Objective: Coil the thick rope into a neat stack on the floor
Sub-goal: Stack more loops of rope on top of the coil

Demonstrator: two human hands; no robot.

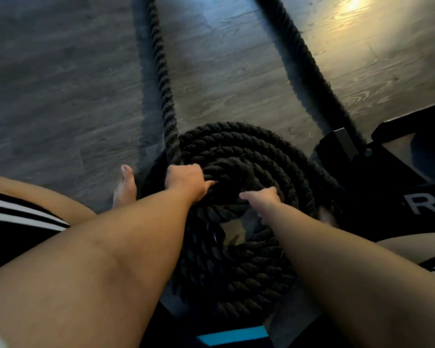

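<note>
Black rope [236, 151] sits in several stacked turns under the fingers [183, 170]. Left hand [185, 183] and right hand [261, 197] clench the top turn. Two long strands beyond them are not yet coiled.

Grey wood-grain plank floor [60, 71] fills most of the view, its boards running roughly from 9 o'clock to 3 o'clock. At 1 o'clock, near the top edge, a warm yellow patch of light [354, 6] glares on the planks. The floor turns dim and bluish toward 10 o'clock. At 3 o'clock stands a black metal frame [342, 144] with a round bolt head [368, 152] just beside its square post. Lower, at 4 o'clock, a black surface bears white letters "RO" [427, 203], cut off by the edge. At 6 o'clock lies a bright blue strip [234, 335].
</note>
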